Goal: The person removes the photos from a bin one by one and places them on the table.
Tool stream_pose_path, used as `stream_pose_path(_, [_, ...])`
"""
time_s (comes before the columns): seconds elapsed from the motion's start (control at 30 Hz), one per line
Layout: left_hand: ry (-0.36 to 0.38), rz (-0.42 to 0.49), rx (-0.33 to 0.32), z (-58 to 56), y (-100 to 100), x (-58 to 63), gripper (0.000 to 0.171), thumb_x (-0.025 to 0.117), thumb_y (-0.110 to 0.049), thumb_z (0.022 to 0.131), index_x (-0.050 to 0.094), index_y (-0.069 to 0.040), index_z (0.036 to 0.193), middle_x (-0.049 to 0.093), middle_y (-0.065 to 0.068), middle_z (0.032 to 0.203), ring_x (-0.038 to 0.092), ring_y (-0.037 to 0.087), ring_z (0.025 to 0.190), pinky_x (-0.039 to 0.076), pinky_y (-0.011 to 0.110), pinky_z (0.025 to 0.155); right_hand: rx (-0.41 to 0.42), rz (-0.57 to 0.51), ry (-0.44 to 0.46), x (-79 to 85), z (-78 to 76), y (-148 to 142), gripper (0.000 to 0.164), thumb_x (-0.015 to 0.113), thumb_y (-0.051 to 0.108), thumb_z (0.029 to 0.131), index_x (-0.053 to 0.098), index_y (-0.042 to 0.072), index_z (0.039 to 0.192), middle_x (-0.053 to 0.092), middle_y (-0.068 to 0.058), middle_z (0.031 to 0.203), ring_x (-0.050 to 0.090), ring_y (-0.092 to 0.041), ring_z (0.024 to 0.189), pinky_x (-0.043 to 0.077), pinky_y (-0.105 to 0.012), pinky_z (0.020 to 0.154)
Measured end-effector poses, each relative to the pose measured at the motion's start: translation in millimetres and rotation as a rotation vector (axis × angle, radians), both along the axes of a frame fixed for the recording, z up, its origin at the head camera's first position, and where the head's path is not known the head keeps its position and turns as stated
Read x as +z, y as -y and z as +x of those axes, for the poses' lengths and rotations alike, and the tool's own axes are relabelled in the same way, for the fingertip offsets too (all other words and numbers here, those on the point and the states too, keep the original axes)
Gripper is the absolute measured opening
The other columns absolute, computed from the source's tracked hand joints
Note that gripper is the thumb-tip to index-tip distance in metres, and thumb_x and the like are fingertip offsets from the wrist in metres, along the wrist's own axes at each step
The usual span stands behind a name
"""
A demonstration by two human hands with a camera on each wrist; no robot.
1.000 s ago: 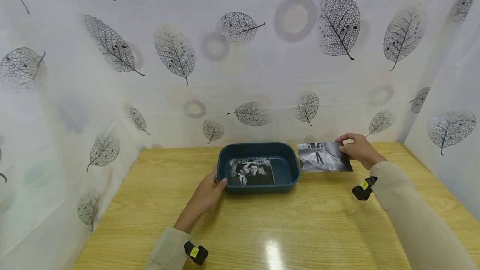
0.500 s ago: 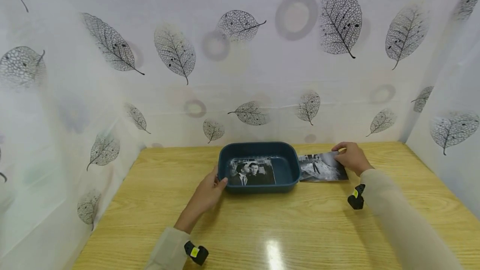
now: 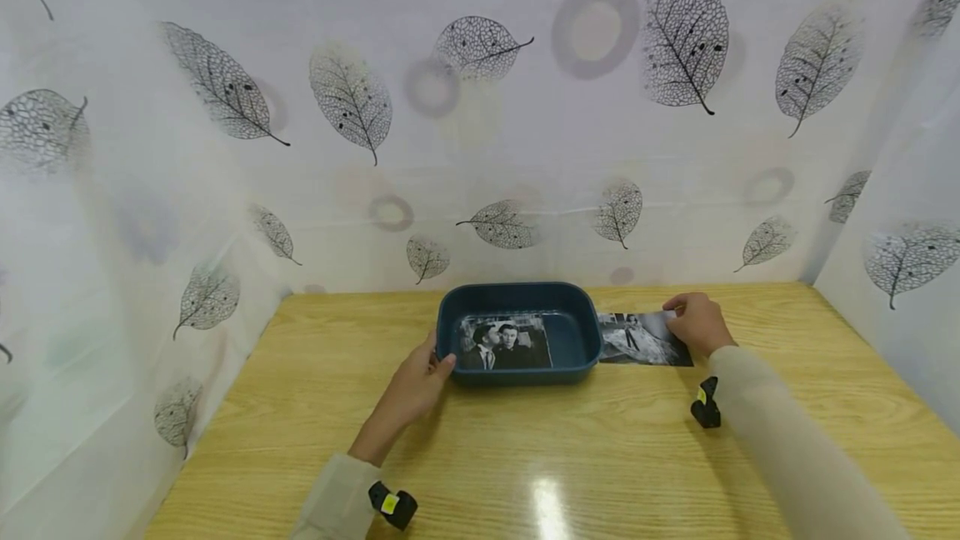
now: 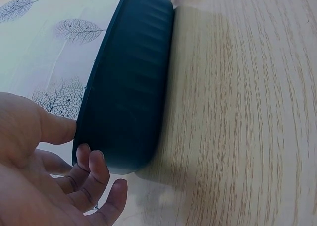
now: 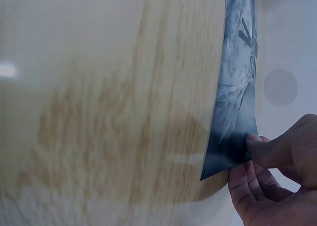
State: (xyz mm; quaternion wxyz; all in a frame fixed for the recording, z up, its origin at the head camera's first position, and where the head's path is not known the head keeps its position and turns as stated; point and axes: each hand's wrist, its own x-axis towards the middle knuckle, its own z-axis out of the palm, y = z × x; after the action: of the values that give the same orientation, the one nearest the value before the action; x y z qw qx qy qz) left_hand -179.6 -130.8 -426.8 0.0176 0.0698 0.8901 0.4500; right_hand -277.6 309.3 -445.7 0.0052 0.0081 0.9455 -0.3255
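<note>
A dark blue rectangular bin (image 3: 517, 377) with rounded corners sits on the wooden table, a black-and-white photo of two people (image 3: 513, 346) lying inside toward its left. My left hand (image 3: 411, 383) grips the bin's left end; in the left wrist view the thumb (image 4: 58, 129) is at the rim and the fingers curl against the end wall. My right hand (image 3: 701, 325) pinches another black-and-white photo (image 3: 636, 342) by its right end. That photo lies low over the table, its left edge right at the bin's right side. The right wrist view shows the thumb (image 5: 267, 151) on top of its corner.
The light wood table (image 3: 480, 457) runs back to a white curtain (image 3: 525, 148) printed with dark leaves, which also closes in both sides. A black wrist device (image 3: 393, 505) sits at each cuff.
My right hand has brought its photo down and slightly left, from raised beside the bin to low over the table at the bin's right side. My left hand and the bin have stayed put.
</note>
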Motion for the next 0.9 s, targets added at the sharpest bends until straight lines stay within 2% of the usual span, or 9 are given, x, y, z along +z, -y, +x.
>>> stream_pose_path(0.13, [0.01,0.0,0.002,0.5,1,1.1,0.063,0.054,-0.014,0.106,0.024,0.001,0.159,0.058,0.009,0.101,0.053,0.022,0.09,0.046,0.037,0.073,0.0,0.021,-0.003,0.3,0.3,2,0.032,0.059,-0.005,0.086,0.064,-0.017,0.116,0.059,-0.033,0.11,0.056,-0.042,0.094,0.051,-0.052,0.079])
stream_pose_path(0.33, [0.003,-0.001,0.003,0.5,1,0.7,0.063,0.054,-0.014,0.106,0.025,0.001,0.159,0.058,0.009,0.103,0.054,0.022,0.091,0.046,0.038,0.075,0.014,0.041,-0.015,-1.2,-0.5,4,0.029,0.06,-0.005,0.089,0.064,-0.019,0.115,0.06,-0.037,0.114,0.059,-0.049,0.103,0.051,-0.058,0.086])
stream_pose_path(0.57, [0.019,-0.001,0.016,-1.5,0,-0.3,0.063,0.054,-0.015,0.106,0.024,0.0,0.159,0.059,0.009,0.105,0.054,0.023,0.096,0.046,0.038,0.078,0.015,0.072,-0.016,-0.1,-0.9,7,0.026,0.06,-0.005,0.089,0.067,-0.017,0.112,0.06,-0.037,0.112,0.059,-0.05,0.102,0.051,-0.057,0.083])
stream_pose_path(0.73, [0.026,-0.015,0.018,-1.8,1,0.3,0.063,0.054,-0.016,0.106,0.024,0.0,0.159,0.059,0.01,0.106,0.055,0.024,0.096,0.047,0.04,0.078,0.052,0.061,-0.003,3.7,0.8,7,0.031,0.056,-0.006,0.09,0.063,-0.018,0.117,0.057,-0.041,0.119,0.055,-0.054,0.109,0.051,-0.059,0.084])
stream_pose_path(0.9, [0.01,0.002,-0.005,-1.2,1,0.6,0.063,0.054,-0.015,0.106,0.024,0.001,0.159,0.06,0.011,0.105,0.055,0.023,0.094,0.047,0.039,0.075,0.068,0.022,-0.045,9.1,0.2,7,0.039,0.052,-0.006,0.087,0.059,-0.019,0.124,0.055,-0.042,0.122,0.054,-0.055,0.111,0.052,-0.058,0.082])
